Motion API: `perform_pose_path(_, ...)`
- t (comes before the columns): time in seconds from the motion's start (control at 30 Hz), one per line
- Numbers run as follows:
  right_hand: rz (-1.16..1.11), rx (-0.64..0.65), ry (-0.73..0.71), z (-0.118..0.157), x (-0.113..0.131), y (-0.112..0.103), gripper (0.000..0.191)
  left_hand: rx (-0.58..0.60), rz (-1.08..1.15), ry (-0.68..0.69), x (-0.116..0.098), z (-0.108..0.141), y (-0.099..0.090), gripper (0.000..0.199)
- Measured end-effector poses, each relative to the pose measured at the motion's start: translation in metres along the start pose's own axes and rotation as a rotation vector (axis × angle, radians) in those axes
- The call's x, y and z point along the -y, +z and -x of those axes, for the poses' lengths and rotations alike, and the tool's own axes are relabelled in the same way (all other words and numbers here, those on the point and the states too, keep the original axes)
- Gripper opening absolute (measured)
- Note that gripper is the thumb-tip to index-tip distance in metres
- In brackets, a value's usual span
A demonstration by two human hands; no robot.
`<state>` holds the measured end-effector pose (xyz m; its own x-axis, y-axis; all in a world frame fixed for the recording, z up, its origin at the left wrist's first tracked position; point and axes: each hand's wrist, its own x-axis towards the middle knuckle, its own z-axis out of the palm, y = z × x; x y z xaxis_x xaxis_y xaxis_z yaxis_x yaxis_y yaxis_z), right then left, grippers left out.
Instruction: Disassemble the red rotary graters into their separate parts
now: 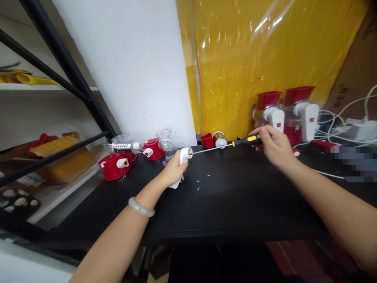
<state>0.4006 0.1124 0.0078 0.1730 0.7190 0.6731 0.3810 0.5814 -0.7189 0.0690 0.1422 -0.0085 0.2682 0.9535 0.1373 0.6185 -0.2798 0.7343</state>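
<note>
My left hand point(174, 171) is wrapped round a white plastic part point(184, 156) above the black table, its round end facing right. My right hand point(273, 146) grips the black and yellow handle of a long screwdriver point(246, 140). The screwdriver's shaft points left, and its tip is at the opening in the white part's round end; whether it touches a screw is too small to tell. Several small screws point(198, 189) lie on the table just right of my left hand. Behind the hands sit a small red piece point(207, 140) and a metal grating drum point(219, 139).
Red bases point(114, 166) with clear plastic housings point(167, 137) stand at the left. Two red and white graters point(308, 118) are at the back right, near white cables and a power strip point(363, 129). A shelf rack point(66, 51) borders the black table point(235, 208).
</note>
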Motion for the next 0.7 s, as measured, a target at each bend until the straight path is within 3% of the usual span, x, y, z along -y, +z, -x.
perform_pose_path(0.1,0.034,-0.024,-0.001,0.001,0.003,0.0,0.028,-0.006,0.009,-0.016,-0.001,0.0,-0.001,0.052)
perform_pose_path(0.33,-0.14,-0.043,-0.054,0.001,-0.003,0.006,0.021,-0.035,0.088,-0.044,-0.005,0.0,-0.003,0.055)
perform_pose_path(0.7,-0.027,-0.112,0.019,0.004,0.002,0.011,0.031,-0.129,0.185,0.025,-0.001,-0.003,-0.003,0.055)
